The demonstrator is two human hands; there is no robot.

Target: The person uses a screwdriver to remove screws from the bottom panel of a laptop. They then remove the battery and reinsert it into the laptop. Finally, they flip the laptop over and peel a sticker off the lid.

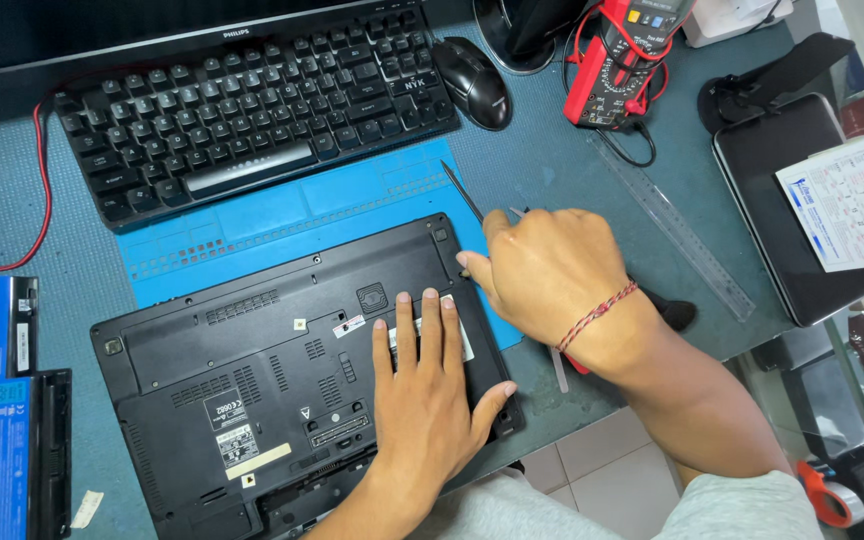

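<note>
With the left hand flat on the upturned black plastic laptop and the right hand's grip closed around a thin black-shafted screwdriver, its tip just under that grip could slip and gouge the case.

White rectangular stickers dot my upturned black laptop's base, lower centre — a white printed calendar sheet lies far right.

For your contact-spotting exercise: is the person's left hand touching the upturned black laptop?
Touching. The head view shows the left hand lying flat, palm down, on the underside of the laptop, with no gap under the fingers.
</note>
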